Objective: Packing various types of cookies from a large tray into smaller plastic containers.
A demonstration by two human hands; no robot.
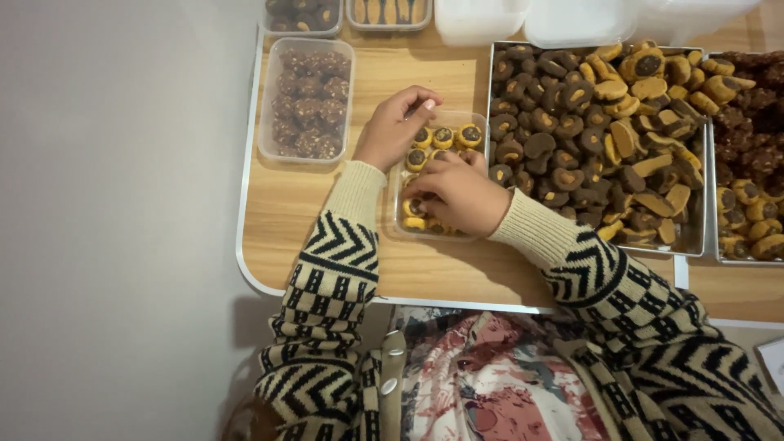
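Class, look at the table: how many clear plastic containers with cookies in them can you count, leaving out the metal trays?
4. One under the hands, one full at the left, and two cut off at the top edge. Others may lie out of view.

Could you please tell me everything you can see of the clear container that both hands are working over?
The clear container is a small rectangular tub, plastic by its look, lidless, lying flat on the wooden table beside the big metal tray. It holds rows of round yellow cookies with dark centres. The left hand rests on its far-left corner; the right hand covers its middle, fingers among the cookies.
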